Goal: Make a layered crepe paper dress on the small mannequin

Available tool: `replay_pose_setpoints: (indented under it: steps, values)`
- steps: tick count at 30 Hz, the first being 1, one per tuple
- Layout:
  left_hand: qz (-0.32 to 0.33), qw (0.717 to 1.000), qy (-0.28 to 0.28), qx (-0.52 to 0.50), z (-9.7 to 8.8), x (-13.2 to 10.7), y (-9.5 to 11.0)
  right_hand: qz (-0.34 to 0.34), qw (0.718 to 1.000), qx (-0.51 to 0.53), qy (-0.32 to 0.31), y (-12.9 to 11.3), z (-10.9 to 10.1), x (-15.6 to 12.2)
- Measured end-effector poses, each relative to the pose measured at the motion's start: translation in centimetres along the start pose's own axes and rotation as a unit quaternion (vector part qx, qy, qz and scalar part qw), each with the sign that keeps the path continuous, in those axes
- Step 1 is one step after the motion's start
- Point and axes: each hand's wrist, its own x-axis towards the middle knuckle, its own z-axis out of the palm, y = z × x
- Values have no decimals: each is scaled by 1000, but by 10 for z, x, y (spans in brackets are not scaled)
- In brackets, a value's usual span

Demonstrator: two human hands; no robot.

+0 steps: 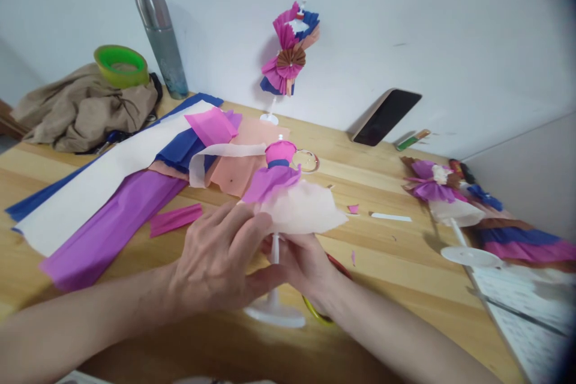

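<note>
A small white mannequin stand [274, 311] carries a crepe-paper dress [294, 198] with a pink bodice, a blue waistband, a purple upper skirt and a pale peach lower skirt. My left hand [216, 258] has its fingers curled against the left side of the skirt. My right hand [303, 264] is under the skirt, its fingers closed round the stand's thin white pole. A strip of pale peach paper [220, 156] curls away from the dress to the left.
Sheets of white, blue, purple and pink crepe paper [108, 204] lie at the left. Two more dressed mannequins stand at the wall [290, 57] and lie at the right [443, 192]. A steel flask [162, 42], green tape roll [120, 65], brown cloth [81, 111] and phone [387, 115] are behind.
</note>
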Motion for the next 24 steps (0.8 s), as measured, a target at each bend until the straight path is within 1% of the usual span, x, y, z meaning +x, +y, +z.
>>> replay_pose_setpoints:
  steps: [2,4,6,8,11,13,14,15,16,18,19,20,21,22,23,24]
  values:
    - [-39,998,10,45,1,1,1,10,999,29,7,-1,5,-1]
    - [-70,993,34,88,2,3,-1,-1,999,35,-1,-1,9,-1]
    - [-68,991,51,100,1,6,-7,-23,999,28,-5,-2,12,-1]
    - [-69,993,57,82,-1,9,-14,-40,999,17,6,-1,13,0]
    - [-114,992,42,20,-2,13,-26,-35,999,8,29,-1,14,1]
    - [-137,990,28,6,-2,13,-31,-25,999,8,36,-2,15,3]
    - [-134,990,33,17,-2,12,-31,-25,999,7,36,-3,15,3]
    - [-118,991,49,35,-2,12,-29,-27,999,3,34,-3,15,4]
    - [-91,992,71,55,-4,11,-26,-31,999,-2,30,-4,15,4]
    - [-12,990,119,71,-10,10,-16,-30,999,-12,17,-5,15,4]
    - [32,991,112,60,-15,9,-10,-28,999,-18,8,-4,14,4]
    - [66,994,80,39,-19,9,-4,-28,999,-23,-1,-4,13,4]
    - [84,995,50,8,-23,8,2,-30,999,-30,-8,-3,13,4]
    - [57,998,15,-8,-27,6,7,-34,999,-39,-13,-2,12,4]
    - [28,999,-6,-26,-30,5,10,-40,998,-48,-15,-2,12,4]
    - [-16,998,-30,-44,-32,2,12,-45,997,-55,-12,-1,11,4]
